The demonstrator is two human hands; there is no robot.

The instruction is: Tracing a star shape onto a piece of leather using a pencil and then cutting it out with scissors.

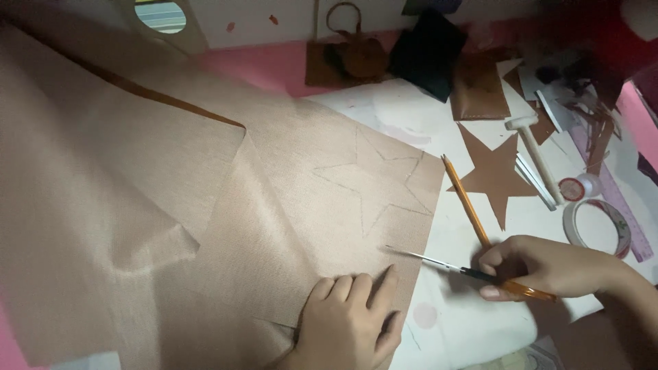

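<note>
A large sheet of tan fabric-backed material (205, 205) lies spread over the table, with a star outline (377, 185) drawn on it near its right edge. My left hand (353, 315) presses flat on the sheet's near edge, fingers together. My right hand (541, 267) grips a pair of scissors (439, 262) with orange handles, the thin blades pointing left and touching the sheet's right edge below the star. An orange pencil (466, 202) lies on the table just right of the sheet, partly under my right hand.
A cut-out brown star (495, 175) lies right of the pencil. A small white mallet (534, 147), a tape roll (596, 226), a ruler and brown scraps crowd the right side. A brown pouch (356, 58) and black cloth (428, 51) sit at the back.
</note>
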